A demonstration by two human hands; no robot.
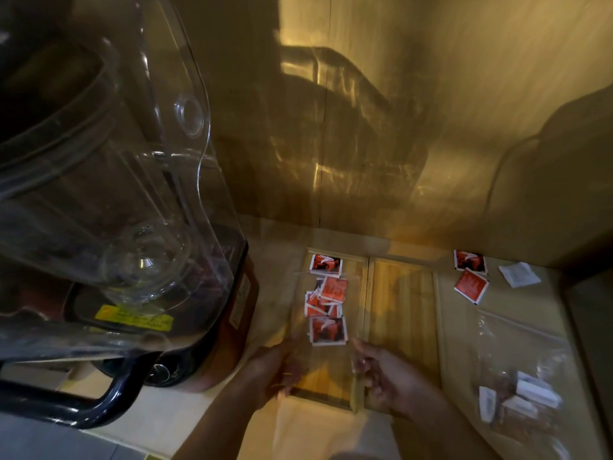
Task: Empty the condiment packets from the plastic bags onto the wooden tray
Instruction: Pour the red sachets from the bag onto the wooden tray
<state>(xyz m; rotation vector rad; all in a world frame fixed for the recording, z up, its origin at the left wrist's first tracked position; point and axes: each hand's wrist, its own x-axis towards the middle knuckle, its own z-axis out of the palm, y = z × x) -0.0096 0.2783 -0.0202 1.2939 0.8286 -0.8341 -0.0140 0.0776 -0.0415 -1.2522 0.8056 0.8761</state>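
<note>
A wooden tray (403, 293) with two compartments lies on the counter. Both my hands hold a clear plastic bag (323, 356) over its left compartment: my left hand (277, 371) grips the bag's left side, my right hand (386, 376) its right side. Several red condiment packets (326, 302) show in or under the bag's far end, over the left compartment; which, I cannot tell. The right compartment holds nothing. A second clear bag (520, 376) with white and brown packets lies on the counter to the right.
A large blender (132, 207) under a clear cover stands close on the left. Two red packets (470, 273) and a white packet (519, 274) lie on the counter right of the tray. A wooden wall rises behind.
</note>
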